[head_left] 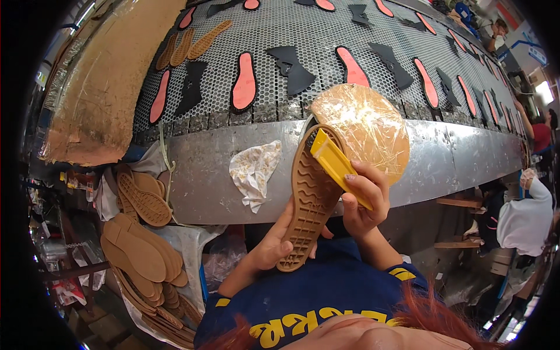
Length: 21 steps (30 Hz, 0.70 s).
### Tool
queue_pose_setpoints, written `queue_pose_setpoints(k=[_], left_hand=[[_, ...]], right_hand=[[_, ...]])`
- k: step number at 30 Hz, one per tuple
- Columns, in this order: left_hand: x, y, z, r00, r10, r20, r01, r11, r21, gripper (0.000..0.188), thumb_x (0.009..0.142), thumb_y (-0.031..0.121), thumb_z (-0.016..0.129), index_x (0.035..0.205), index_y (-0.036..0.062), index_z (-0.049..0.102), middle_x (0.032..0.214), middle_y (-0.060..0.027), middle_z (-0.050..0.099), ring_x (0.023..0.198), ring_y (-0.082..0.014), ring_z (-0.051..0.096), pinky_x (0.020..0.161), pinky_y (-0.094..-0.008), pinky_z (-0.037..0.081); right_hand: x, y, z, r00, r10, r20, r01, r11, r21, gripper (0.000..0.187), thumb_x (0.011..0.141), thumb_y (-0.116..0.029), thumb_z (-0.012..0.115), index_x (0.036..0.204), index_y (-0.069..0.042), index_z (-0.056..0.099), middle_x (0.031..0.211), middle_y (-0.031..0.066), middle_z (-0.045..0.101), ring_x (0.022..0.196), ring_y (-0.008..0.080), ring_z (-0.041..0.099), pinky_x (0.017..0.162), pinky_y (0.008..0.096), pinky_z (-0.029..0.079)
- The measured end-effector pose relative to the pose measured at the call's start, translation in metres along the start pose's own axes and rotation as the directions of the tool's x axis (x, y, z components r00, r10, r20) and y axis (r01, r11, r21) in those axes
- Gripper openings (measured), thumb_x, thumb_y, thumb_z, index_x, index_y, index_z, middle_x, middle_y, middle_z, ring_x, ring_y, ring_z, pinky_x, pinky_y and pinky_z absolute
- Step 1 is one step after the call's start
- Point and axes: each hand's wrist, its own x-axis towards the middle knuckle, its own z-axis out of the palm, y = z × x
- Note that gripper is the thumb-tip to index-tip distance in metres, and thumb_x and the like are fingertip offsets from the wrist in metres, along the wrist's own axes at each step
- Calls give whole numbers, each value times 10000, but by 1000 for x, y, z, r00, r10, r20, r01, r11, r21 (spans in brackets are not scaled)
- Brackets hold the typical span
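Note:
A tan shoe sole (pixel 310 189) with a wavy, blocky tread is tilted up in front of my chest, its tread side showing. My left hand (pixel 274 240) is closed around its lower left edge. My right hand (pixel 370 195) grips a yellow-handled brush (pixel 339 166), laid across the sole's upper end. Dark bristles show there, partly hidden by the handle. Behind the sole, a round disc wrapped in shiny clear film (pixel 379 131) lies at the metal ledge. To the left, a crumpled patterned cloth (pixel 255 172) rests on the ledge.
Beyond the metal ledge (pixel 198 192), a perforated conveyor (pixel 216 122) carries pink-topped insoles (pixel 244 81) and black cut pieces (pixel 290 69). Several tan soles (pixel 137 248) are stacked in a lined container at lower left. A brown board (pixel 105 93) stands at upper left. Another person (pixel 525 219) is at far right.

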Motion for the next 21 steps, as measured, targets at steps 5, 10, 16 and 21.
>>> queue_pose_setpoints(k=[5,10,16,21], left_hand=[[3,-3,5,1000,12,-24,-10,997,71,1080,835,584,583,1497,111,-127,1237,-258,486,856,-188,594,747,-296,509],[7,-2,10,999,13,-41,-9,995,101,1101,815,614,592,1498,71,-79,1238,-247,484,869,-184,592,746,-287,507],[11,3,16,998,-25,-50,30,994,103,1126,790,687,559,1498,65,-59,1187,-236,518,821,-172,601,683,-269,514],[21,7,30,995,44,-90,-38,997,71,1136,783,743,507,1498,73,-68,1142,-240,548,792,-167,613,647,-265,520]], right_hand=[[1,1,-5,1000,2,10,-2,1000,7,288,841,-166,705,1033,28,616,1124,227,587,977,300,621,826,334,510],[-1,7,-9,999,44,-30,-37,983,182,244,887,-151,644,1041,28,581,1136,241,576,1024,306,600,836,348,503],[-2,10,-29,992,53,112,-83,957,279,231,915,-202,593,1006,9,565,1097,256,588,1014,313,596,859,368,491],[3,7,-40,979,39,199,-118,907,404,215,913,-197,587,990,4,570,1086,250,596,970,308,609,863,369,478]])
